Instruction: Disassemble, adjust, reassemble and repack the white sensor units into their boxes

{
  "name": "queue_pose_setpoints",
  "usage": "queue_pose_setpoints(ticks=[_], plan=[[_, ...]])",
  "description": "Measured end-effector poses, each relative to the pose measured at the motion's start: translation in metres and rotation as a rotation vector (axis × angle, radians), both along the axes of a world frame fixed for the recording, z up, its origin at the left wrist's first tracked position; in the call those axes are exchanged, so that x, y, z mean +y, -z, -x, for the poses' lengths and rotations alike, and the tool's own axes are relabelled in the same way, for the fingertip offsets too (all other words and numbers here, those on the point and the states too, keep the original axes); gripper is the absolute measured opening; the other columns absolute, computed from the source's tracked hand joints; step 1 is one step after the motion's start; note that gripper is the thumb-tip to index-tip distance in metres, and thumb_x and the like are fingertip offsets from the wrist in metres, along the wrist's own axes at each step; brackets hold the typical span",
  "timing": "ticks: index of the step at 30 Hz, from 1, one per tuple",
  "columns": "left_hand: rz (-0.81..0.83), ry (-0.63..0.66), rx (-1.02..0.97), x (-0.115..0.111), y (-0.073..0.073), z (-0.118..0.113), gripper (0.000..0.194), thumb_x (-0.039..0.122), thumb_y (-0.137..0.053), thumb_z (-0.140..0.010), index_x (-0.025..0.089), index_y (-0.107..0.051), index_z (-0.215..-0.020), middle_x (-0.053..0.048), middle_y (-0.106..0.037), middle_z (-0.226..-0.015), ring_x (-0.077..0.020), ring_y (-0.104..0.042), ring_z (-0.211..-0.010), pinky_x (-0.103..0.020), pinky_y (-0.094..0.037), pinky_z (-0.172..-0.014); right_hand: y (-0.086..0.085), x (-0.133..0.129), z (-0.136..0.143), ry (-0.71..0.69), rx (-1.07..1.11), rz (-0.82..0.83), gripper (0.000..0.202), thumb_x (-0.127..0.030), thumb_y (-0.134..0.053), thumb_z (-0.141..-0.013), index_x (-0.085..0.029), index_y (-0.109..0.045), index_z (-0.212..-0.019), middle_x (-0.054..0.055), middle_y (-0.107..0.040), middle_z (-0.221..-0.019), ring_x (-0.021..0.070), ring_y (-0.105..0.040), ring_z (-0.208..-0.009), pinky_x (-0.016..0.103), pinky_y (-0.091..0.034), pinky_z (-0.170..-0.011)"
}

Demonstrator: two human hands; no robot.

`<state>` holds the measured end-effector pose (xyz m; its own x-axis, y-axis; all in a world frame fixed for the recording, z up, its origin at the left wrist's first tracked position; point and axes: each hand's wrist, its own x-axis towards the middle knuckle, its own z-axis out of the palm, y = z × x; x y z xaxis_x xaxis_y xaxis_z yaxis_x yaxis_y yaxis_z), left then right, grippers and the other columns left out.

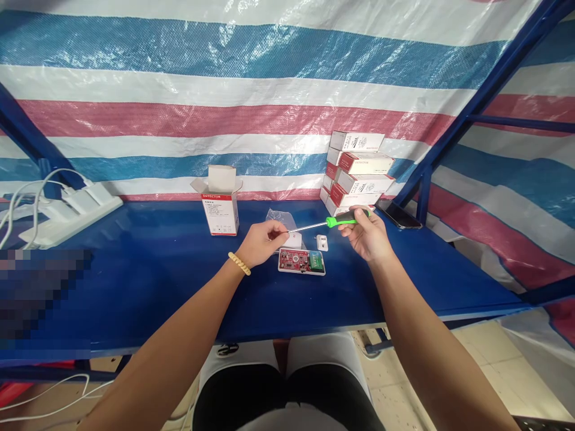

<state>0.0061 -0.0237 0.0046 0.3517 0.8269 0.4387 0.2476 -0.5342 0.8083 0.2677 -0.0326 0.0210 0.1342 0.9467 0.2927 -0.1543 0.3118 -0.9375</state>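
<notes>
My right hand [366, 234] is wrapped round the black and green handle of a screwdriver [331, 222]. Its metal shaft points left, to the fingertips of my left hand [263, 242]. Those fingers are pinched together at the screwdriver's tip; whatever small thing is between them is too small to make out. Just below the shaft lies an open detector housing with a red circuit board [294, 260] and a green part at its right end. A white cover [294, 241] lies behind it, partly hidden by my left hand. A small white bracket [322, 242] rests to the right.
An opened detector box [220, 214] stands behind my left hand, and a clear plastic bag [281, 219] lies beyond the cover. Several detector boxes [359, 182] are stacked at the back right, beside a phone [399, 214]. A power strip [74, 212] with cables sits at the left.
</notes>
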Motion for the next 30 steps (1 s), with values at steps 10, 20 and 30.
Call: queue_pose_setpoints(ticks=[10, 20, 30], plan=[[-0.129, 0.028, 0.238, -0.001, -0.010, 0.011, 0.046, 0.040, -0.079, -0.064, 0.020, -0.063, -0.102, -0.005, -0.067, -0.099, -0.0198, -0.061, -0.087, -0.032, -0.048, -0.075, 0.002, 0.006, -0.003, 0.035, 0.115, 0.008, 0.044, -0.058, -0.074, -0.068, -0.024, -0.051, -0.085, -0.002, -0.062, -0.065, 0.0110, -0.057, -0.047, 0.023, -0.045, -0.040], [-0.198, 0.249, 0.639, 0.000, -0.006, 0.013, 0.050, 0.054, -0.079, -0.062, 0.024, -0.071, -0.102, -0.007, -0.066, -0.110, -0.0301, -0.058, -0.106, -0.041, -0.034, -0.093, -0.002, 0.008, -0.004, 0.246, 0.033, -0.025, 0.050, -0.067, -0.064, -0.071, -0.027, -0.044, -0.093, -0.002, -0.057, -0.066, 0.0124, -0.050, -0.044, 0.026, -0.032, -0.037], [-0.197, 0.283, 0.624, 0.001, -0.003, 0.012, 0.039, 0.049, -0.079, -0.064, 0.027, -0.076, -0.096, -0.005, -0.069, -0.109, -0.0290, -0.058, -0.108, -0.041, -0.030, -0.093, -0.031, 0.020, 0.028, 0.391, -0.198, -0.050, 0.046, -0.064, -0.054, -0.080, -0.028, -0.049, -0.108, -0.001, -0.051, -0.063, 0.0149, -0.050, -0.048, 0.029, -0.038, -0.044]])
